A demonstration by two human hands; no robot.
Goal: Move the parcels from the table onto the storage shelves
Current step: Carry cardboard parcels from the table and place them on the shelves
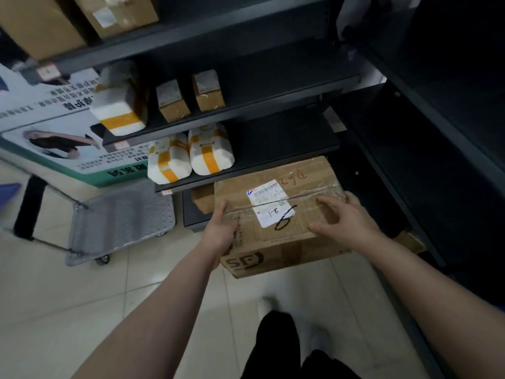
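I judge the box [276, 236], held between my grips and partly inside the bottom shelf [189, 213] ahead of them, stiff, fairly heavy and tape-slick on top, so my left grip [218, 231] clamps its side edge while my right grip [341, 218] lies flat, fingers spread, on top.

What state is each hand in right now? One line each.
Left hand: grips the left edge of the SF cardboard box.
Right hand: open, fingers spread on the box's top.
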